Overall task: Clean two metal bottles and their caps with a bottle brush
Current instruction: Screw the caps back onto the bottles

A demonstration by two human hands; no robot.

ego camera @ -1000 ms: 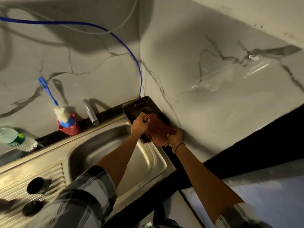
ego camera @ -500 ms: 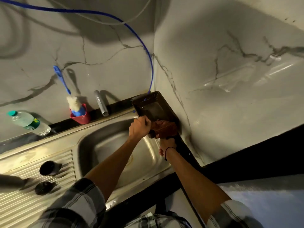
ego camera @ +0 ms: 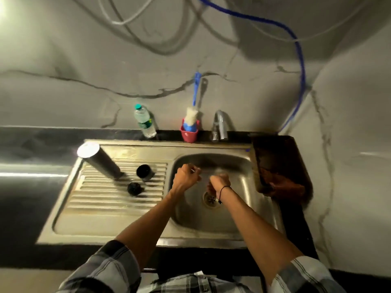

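Head: both hands (blurred) inside sink (ego camera: 243,163) rim.

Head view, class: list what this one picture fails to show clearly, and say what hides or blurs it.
1. What the right hand holds over the sink: motion blur, and the hand's own back covers it.
2. Left hand fingers: blurred, so contents unclear.
3. Second metal bottle: only one bottle is plain on the drainboard.
4. Brown tray contents: too dark.
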